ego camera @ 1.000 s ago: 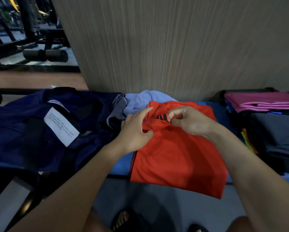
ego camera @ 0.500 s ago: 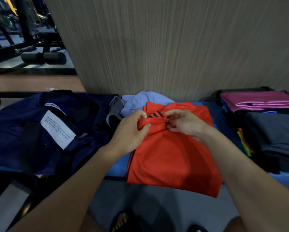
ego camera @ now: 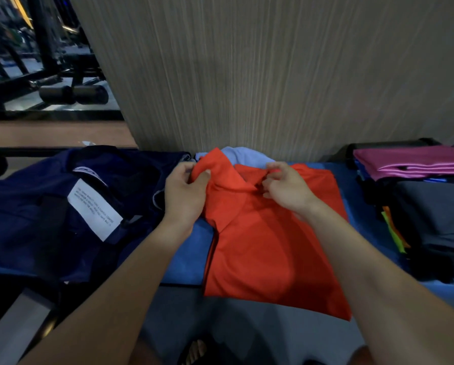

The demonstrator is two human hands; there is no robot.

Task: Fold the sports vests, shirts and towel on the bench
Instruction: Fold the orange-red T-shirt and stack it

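1. Behind the blue bench [ego camera: 183, 262] stood a wall of pale wood grain, and gym machines were visible far to the left.
2. The left hand [ego camera: 185, 194] pinched the upper left corner of the red shirt [ego camera: 268, 248] between thumb and fingers, lifted a little above the bench.
3. The right hand [ego camera: 286, 189] had its fingers curled round a bunch of the same shirt near the top edge. Probably both hands held the top so that it could be folded down evenly.
4. The red shirt lay on the bench, already narrow, and its lower edge hung over the front.
5. A navy garment [ego camera: 62, 206] with a white label lay unfolded on the left, probably waiting.
6. A folded stack [ego camera: 418, 164], pink on top, sat on the right, apart from the work.
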